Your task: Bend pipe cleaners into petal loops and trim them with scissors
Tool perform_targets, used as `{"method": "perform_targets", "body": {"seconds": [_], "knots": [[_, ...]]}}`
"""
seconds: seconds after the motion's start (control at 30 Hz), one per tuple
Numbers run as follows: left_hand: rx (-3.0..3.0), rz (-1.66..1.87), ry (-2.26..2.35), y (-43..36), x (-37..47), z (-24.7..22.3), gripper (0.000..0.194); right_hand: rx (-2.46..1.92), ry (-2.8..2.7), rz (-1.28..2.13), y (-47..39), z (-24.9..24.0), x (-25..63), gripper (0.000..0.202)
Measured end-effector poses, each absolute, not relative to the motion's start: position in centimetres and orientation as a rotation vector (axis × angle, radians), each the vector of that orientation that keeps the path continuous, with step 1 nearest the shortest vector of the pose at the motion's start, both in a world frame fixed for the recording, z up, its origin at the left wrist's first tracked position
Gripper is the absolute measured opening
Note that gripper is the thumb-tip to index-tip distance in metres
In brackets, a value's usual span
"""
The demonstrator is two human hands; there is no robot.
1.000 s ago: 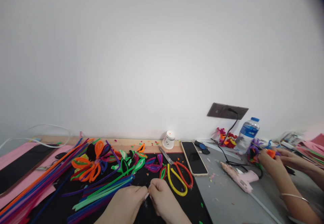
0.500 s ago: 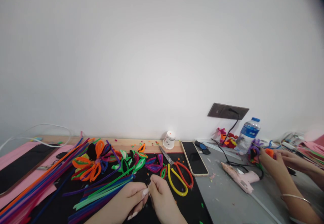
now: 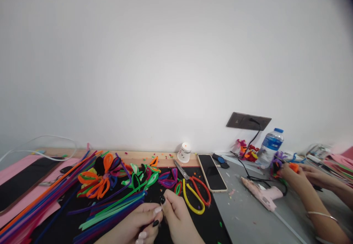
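Note:
My left hand (image 3: 143, 220) and my right hand (image 3: 179, 216) are close together at the bottom centre, over a black mat (image 3: 209, 225). Both have their fingers pinched. Small dark spots show at the fingertips; whether they are nails or part of a held piece I cannot make out. Just left of my hands lie loose pipe cleaners (image 3: 116, 209) in green, blue and purple. Behind them are looped pipe-cleaner shapes, an orange flower (image 3: 103, 179), green loops (image 3: 138, 179) and a purple one (image 3: 168, 179). Scissors (image 3: 193, 192) with red and yellow handles lie beside my right hand, blades apart.
A white paper cup (image 3: 184, 152) stands upside down near the wall. Right of the scissors are a phone (image 3: 212, 173) and a pink glue gun (image 3: 261, 194) with its cord. Farther right, a water bottle (image 3: 270, 148) stands near another person's hands (image 3: 293, 176), which hold something orange.
My left fingers have shifted and curled slightly, and dark spots now show at the fingertips of both hands. The other person's hands have moved slightly. The items on the table stay put.

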State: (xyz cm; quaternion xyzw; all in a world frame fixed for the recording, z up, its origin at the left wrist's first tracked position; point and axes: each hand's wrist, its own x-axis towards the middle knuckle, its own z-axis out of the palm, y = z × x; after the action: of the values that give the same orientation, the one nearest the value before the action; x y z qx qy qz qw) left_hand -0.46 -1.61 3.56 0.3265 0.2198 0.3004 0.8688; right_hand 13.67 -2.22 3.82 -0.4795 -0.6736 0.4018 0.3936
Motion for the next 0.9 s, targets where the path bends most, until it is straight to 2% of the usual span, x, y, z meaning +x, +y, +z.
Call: {"method": "perform_targets", "body": {"seconds": [0.1, 0.23, 0.33, 0.43, 0.5, 0.6, 0.9], "knots": [[0.816, 0.696, 0.515, -1.1, 0.1, 2.1, 0.035, -1.275, -1.669, 1.011, -1.7, 3.4, 14.0, 0.029], [0.937, 0.792, 0.634, -0.1, 0.4, 0.3, 0.041, -1.368, -1.649, 0.828, -0.5, 3.8, 15.4, 0.026], [1.014, 0.868, 0.729, 0.2, 0.1, 0.1, 0.042, -1.557, -1.654, 0.546, 0.7, 4.2, 17.3, 0.011], [1.063, 0.952, 0.815, 0.3, -0.3, 0.6, 0.042, -1.882, -1.688, 0.208, 1.4, 4.2, 19.2, 0.029], [1.094, 0.986, 0.866, 0.3, -0.5, 1.1, 0.042, -2.125, -1.706, 0.117, 1.5, 4.0, 20.0, 0.039], [1.115, 1.005, 0.933, 0.2, -0.7, 1.7, 0.043, -2.251, -1.763, 0.161, 1.6, 3.8, 20.7, 0.04], [1.235, 1.031, 1.111, -0.6, -1.1, 2.7, 0.04, -2.285, -1.716, 0.287, 1.6, 3.7, 21.6, 0.008]]}}
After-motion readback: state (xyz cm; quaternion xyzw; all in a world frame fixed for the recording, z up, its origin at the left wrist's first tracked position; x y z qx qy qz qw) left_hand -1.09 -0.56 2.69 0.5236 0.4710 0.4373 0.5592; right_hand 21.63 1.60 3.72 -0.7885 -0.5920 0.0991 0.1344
